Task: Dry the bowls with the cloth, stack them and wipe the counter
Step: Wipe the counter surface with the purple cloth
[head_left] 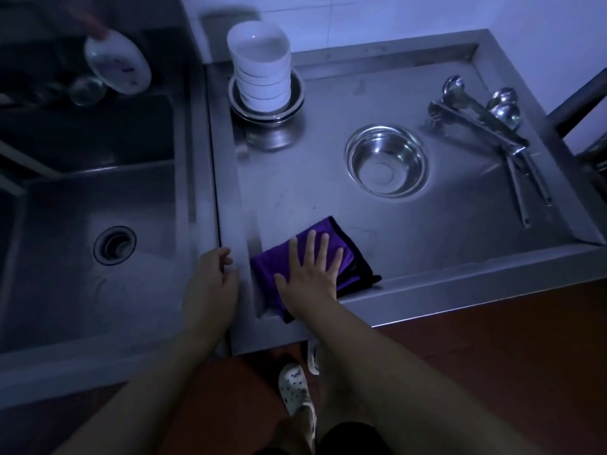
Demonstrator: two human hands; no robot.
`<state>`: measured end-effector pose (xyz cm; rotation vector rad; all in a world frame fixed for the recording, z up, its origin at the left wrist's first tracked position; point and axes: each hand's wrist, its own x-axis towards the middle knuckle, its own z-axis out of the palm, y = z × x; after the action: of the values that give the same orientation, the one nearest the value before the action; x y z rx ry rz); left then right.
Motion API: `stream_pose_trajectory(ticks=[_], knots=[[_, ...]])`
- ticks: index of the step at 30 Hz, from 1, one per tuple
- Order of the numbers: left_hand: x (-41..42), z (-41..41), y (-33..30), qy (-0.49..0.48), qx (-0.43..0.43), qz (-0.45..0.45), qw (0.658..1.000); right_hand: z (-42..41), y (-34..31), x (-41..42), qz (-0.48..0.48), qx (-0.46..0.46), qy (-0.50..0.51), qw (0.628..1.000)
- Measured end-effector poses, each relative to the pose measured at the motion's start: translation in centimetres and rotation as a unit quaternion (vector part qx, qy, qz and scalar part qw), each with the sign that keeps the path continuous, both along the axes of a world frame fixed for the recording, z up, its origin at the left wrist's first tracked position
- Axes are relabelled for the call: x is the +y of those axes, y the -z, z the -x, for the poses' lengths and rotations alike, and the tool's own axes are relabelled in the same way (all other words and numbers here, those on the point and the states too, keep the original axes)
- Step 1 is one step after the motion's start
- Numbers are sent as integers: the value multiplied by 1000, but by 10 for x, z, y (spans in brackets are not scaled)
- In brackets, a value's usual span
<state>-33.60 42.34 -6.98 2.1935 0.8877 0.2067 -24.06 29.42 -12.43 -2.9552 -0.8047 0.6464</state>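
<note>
**Ana:** Nearest the lens were 2 bare forearms and, on the floor below, a white clog [294,389]. What was each grip doing?

**Ben:** The right hand [312,267] lay flat, fingers spread, pressing the purple cloth [345,257] onto the steel desk [460,238] at its front left corner. It closed on nothing; the palm just pinned the cloth. The left hand [213,270] rested loosely curled on the ridge between desk and sink [98,192], holding nothing.

**Ana:** So how far along was it?

**Ben:** Late, I judged. The white bowls [261,70] stood stacked inside nested steel bowls [266,106] at the back left. Wiping looked under way. 1 steel bowl [387,160] sat alone mid-desk, apart from the stack, so it may have needed drying and stacking.

**Ana:** Anything unclear?

**Ben:** Plenty, in such dim light. I couldn't tell whether the desk was wet. The ladles and utensils [486,119] at the right overlapped, so their count was unsure. Above the sink, a white dish [118,62] appeared tilted beside a blurred shape I couldn't identify.
</note>
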Motion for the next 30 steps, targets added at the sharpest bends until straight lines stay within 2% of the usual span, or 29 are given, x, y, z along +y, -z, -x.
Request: stream_pose_trajectory(ticks=[5,10,16,20,30], knots=[[-13,9,-6,-23,5,-1,1000,31,-7,-9,-28,17,-137,990],[-52,-8,-9,8,13,-3,1000,33,-14,-64,-59,12,-225,973],[-120,-50,-1,57,30,15,998,-19,-25,-152,-68,0,-216,974],[-179,-89,11,59,25,-2,998,-67,-26,-217,-66,-7,-200,978],[-326,-196,19,57,17,46,997,-176,-28,-364,-64,-10,-165,984]])
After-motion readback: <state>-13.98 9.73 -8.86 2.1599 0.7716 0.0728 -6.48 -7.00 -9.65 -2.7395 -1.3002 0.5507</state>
